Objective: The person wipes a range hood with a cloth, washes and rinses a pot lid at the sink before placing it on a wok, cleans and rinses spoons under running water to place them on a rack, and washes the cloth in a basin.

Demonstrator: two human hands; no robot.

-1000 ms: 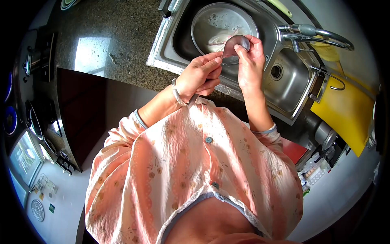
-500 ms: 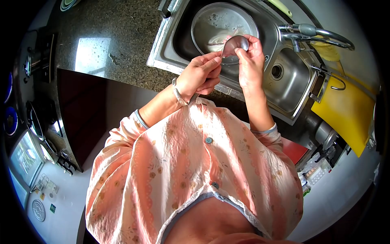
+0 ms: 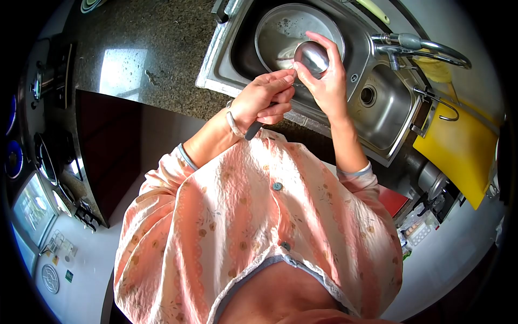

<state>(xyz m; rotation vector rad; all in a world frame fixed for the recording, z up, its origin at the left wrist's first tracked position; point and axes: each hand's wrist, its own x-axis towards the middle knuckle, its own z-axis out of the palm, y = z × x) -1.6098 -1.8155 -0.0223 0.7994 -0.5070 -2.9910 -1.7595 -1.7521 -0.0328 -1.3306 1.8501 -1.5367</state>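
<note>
A metal ladle [image 3: 312,58] is held between both hands over the near side of the sink. My left hand [image 3: 268,96] is closed round its handle, and the dark handle end sticks out below the fist. With thumb and fingers on opposite sides, my right hand [image 3: 328,81] grips the round bowl of the ladle. Behind the bowl, a large metal basin [image 3: 264,32] sits in the left sink bowl. Bubbles and something whitish show in the basin, partly hidden by the ladle; I cannot make out what it is.
A chrome faucet [image 3: 426,46] reaches over the smaller right sink bowl [image 3: 386,119]. A yellow board or sheet [image 3: 456,154] hangs at the right by a metal hook [image 3: 448,110]. Speckled stone counter [image 3: 167,54] extends left, towards a stove [image 3: 15,156]. A pale green handle [image 3: 373,9] lies behind the sink.
The ladle has turned, so its bowl shows as a fuller round. My right hand's fingers have spread from a pinch to span the bowl. More of the handle end shows below my left hand.
</note>
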